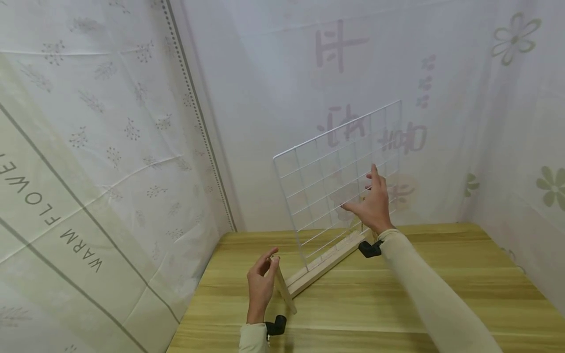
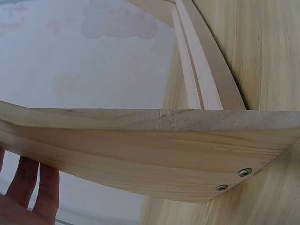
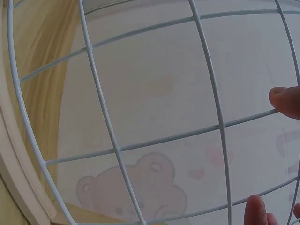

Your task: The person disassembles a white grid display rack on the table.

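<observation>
A white wire grid panel (image 1: 324, 181) stands tilted, its lower edge at the grooved wooden base (image 1: 326, 267) of a stand. The base has a wooden side piece (image 1: 284, 285) at its near left end; two metal bolts (image 2: 245, 172) show low on that piece in the left wrist view. My left hand (image 1: 261, 284) grips the side piece near its top, fingers (image 2: 48, 192) on its outer side. My right hand (image 1: 372, 208) is spread against the grid, and in the right wrist view the thumb (image 3: 286, 101) and a fingertip (image 3: 255, 206) lie right at the wires.
The stand is on a wood-grain table (image 1: 397, 294). White printed curtains (image 1: 247, 73) hang behind and at both sides, close to the table's back edge. A dark wrist camera mount (image 1: 370, 248) sits on my right wrist, another (image 1: 276, 325) on my left.
</observation>
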Demonstrator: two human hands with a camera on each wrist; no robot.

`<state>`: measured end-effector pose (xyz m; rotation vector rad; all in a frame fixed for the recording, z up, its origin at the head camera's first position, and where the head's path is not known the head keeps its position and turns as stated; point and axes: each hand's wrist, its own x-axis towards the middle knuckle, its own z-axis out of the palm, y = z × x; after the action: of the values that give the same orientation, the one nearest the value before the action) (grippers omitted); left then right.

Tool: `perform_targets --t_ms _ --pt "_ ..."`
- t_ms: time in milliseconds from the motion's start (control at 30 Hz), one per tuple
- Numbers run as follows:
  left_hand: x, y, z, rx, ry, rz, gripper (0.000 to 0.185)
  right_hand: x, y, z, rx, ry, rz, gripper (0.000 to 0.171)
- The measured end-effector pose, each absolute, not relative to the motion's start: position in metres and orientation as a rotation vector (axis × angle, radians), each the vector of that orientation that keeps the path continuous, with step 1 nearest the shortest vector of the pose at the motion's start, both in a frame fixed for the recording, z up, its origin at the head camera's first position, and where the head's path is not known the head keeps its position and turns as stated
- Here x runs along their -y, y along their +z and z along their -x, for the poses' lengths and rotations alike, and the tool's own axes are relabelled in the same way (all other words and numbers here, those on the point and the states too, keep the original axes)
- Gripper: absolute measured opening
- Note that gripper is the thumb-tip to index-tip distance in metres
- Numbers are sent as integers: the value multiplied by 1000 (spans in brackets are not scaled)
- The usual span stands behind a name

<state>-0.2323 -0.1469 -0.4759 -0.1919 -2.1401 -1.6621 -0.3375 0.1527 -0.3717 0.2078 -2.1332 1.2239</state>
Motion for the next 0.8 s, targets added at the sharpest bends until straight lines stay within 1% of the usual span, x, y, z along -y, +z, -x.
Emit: perform_targets --t_ms 800 --pt "148 -479 233 2080 -1668 212 25 -212 -422 319 2318 1080 -177 129"
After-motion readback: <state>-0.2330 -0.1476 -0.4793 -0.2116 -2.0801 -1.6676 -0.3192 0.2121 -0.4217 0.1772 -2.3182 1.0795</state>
